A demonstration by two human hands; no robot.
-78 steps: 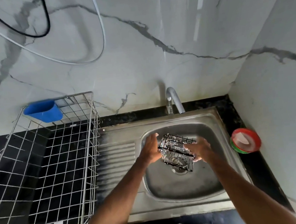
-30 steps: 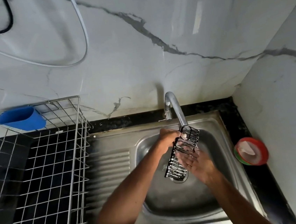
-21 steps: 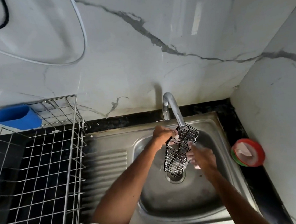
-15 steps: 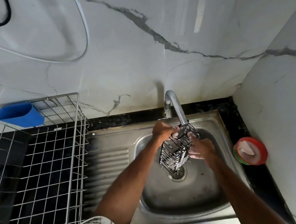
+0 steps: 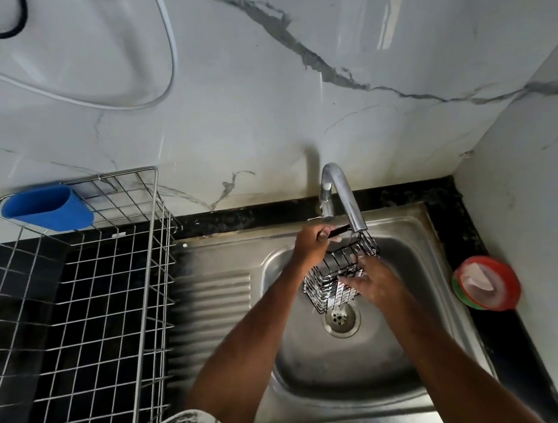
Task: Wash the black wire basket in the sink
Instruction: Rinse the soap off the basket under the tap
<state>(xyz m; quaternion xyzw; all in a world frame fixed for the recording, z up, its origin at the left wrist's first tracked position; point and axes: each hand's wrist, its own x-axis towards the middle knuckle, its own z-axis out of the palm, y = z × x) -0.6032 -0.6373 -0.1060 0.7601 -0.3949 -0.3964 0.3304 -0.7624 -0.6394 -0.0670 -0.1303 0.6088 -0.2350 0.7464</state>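
**Rinsing a wire basket under the kitchen tap**

Closest to the viewer, two bare forearms reach forward over a stainless-steel sink (image 5: 343, 373) with a round drain (image 5: 340, 317) in its floor. Above that drain, lifted clear of the basin floor, hangs the small black wire basket (image 5: 326, 294), tipped at a slant with one end up near the spout. The left hand (image 5: 308, 242) grips the basket's top edge, fingers curled round a dark bar there. The right hand (image 5: 371, 282) lies flat against the basket's side, fingers spread and straight, pressing rather than grasping.

This looks like the rub-and-rinse step, well into the wash. The next move probably calls for turning the basket in the left hand's grip so that the right palm can reach the unwashed faces. Whether water is running cannot be made out.

No contents show through the basket's wires. Just beyond it curves the chrome tap (image 5: 341, 194). To the left stands a large silver wire dish rack (image 5: 143, 311) with a blue plastic cup (image 5: 46, 210) hooked on its far corner; the cup's inside is hidden. To the right, on the black counter, a round red tub (image 5: 486, 284) holds something whitish. A marbled white wall (image 5: 258, 93) rises behind.
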